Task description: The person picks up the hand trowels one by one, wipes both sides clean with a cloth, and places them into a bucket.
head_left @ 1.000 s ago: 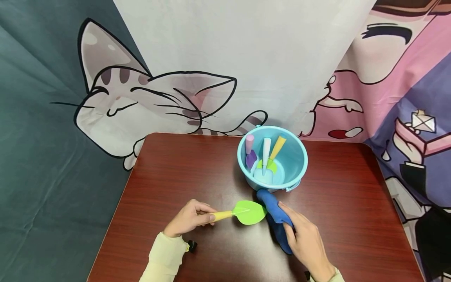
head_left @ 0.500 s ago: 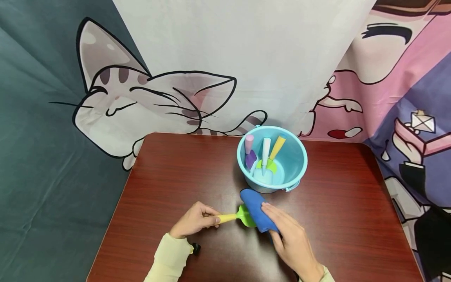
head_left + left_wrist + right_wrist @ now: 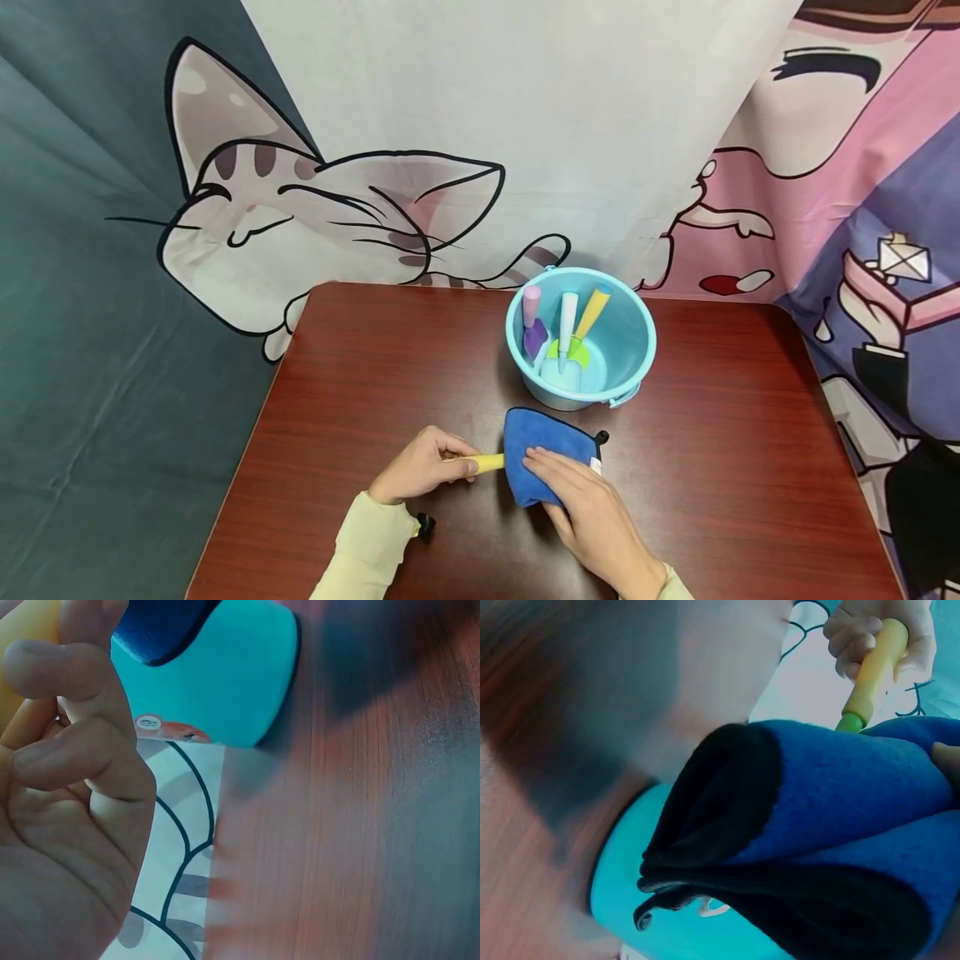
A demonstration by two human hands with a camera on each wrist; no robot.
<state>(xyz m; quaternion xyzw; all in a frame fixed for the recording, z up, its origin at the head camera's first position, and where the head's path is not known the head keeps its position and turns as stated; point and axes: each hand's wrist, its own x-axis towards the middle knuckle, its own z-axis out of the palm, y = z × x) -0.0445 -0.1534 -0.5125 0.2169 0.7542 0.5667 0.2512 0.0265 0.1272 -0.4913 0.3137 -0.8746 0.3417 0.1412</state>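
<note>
In the head view my left hand (image 3: 423,468) pinches the yellow handle of a toy shovel (image 3: 490,463) just above the table. A folded blue cloth (image 3: 528,429) with dark edging covers the shovel's green blade. My right hand (image 3: 588,508) holds the cloth, its fingers lying on top and the thumb beneath. In the right wrist view the cloth (image 3: 847,776) hangs in folds, and a bit of green shows where the handle (image 3: 877,671) meets it. Curled fingers of my left hand (image 3: 75,742) surround the handle (image 3: 26,637) in the left wrist view.
A light blue bucket (image 3: 647,333) stands just beyond the cloth, its handle folded down. Inside lean several toy tools, among them a purple one (image 3: 535,337), a white-handled shovel (image 3: 567,325) and a yellow-handled one (image 3: 592,312). Printed fabric (image 3: 465,75) hangs behind the brown table (image 3: 360,358).
My right hand has moved left with the blue cloth, which now covers the green blade that was bare a second ago. The left hand has shifted slightly right with the shovel.
</note>
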